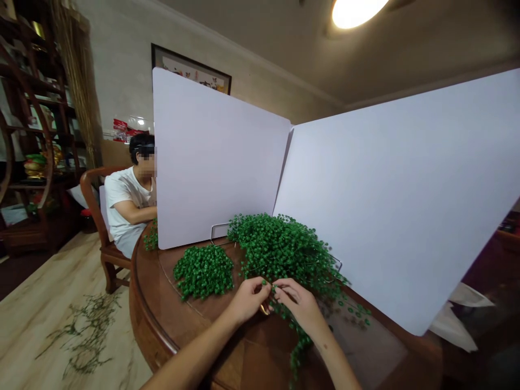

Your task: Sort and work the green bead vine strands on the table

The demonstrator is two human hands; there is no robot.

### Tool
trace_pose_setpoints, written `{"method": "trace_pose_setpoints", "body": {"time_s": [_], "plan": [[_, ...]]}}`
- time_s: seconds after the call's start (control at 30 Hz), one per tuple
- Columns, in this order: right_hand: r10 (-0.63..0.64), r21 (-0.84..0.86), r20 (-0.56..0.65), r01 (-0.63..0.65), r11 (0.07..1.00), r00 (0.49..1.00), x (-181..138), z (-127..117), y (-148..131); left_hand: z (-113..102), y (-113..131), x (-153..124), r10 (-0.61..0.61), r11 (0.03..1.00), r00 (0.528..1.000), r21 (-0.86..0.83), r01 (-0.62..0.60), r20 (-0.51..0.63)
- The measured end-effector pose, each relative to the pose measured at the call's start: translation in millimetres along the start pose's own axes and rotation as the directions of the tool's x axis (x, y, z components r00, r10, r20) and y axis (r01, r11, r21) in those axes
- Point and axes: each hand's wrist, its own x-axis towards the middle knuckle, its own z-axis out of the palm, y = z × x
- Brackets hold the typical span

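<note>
My left hand [248, 299] and right hand [299, 304] nearly meet before the foliage heap [280, 246]

My left thumb and forefinger are closed on a small green piece [264, 282]; my right fingers, loosely curled, pinch near a green strand [299, 349] that trails below them toward my side of the wooden counter [162, 309]. A gold-coloured loop [265, 310] shows just under my left hand; I cannot tell whether I grip it.

The heap of artificial green sprays lies right beyond my hands, and a smaller pile of green pieces [203, 271] sits to its left. Behind them, a left white panel [219, 162] and a right white panel [390, 200] stand in a V, with a wire stand [219, 225] at the foot of the left one. They block the counter's far side and partly hide a person in a white T-shirt [125, 197], seated on a wooden chair [92, 189]. More green foliage [151, 238] peeks out by the left panel's edge. Thin stems [89, 336] lie strewn on the floor [32, 319] to my left, and white plastic [457, 325] shows beyond the right panel.
</note>
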Motion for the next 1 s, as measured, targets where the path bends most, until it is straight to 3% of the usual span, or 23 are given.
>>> {"method": "trace_pose_setpoints", "body": {"time_s": [0.17, 0.4, 0.5, 0.63, 0.7, 0.8, 0.9, 1.0], "plan": [[-0.044, -0.031, 0.0, 0.044, 0.999, 0.999, -1, -2, 1, 1, -3, -1, -0.003, 1.0, 1.0, 0.024, 0.003, 0.003], [-0.255, -0.288, -0.109, 0.215, 0.933, 0.961, -5, 9, -5, 0, 2, -4, 0.052, 0.978, 0.999, 0.205, -0.048, -0.012], [-0.328, -0.394, -0.151, 0.248, 0.885, 0.932, -4, 11, -2, 1, 11, -10, 0.135, 0.896, 0.99, 0.431, -0.109, -0.029], [-0.37, -0.509, -0.352, 0.156, 0.846, 0.86, 3, -3, 8, 6, 18, -20, 0.251, 0.693, 0.961, 0.671, -0.263, 0.118], [-0.358, -0.507, -0.395, 0.124, 0.853, 0.846, 6, -11, 10, 8, 19, -22, 0.264, 0.652, 0.953, 0.7, -0.291, 0.15], [-0.329, -0.448, -0.369, 0.143, 0.883, 0.869, 10, -11, 3, 9, 17, -21, 0.266, 0.657, 0.961, 0.714, -0.243, 0.083], [-0.276, -0.348, -0.375, 0.142, 0.927, 0.885, 21, 6, -14, 8, 15, -18, 0.242, 0.664, 0.969, 0.72, -0.203, 0.049], [-0.166, -0.189, -0.348, 0.104, 0.976, 0.923, 42, 32, -34, 6, 13, -17, 0.242, 0.708, 0.966, 0.665, -0.237, 0.086]]}}
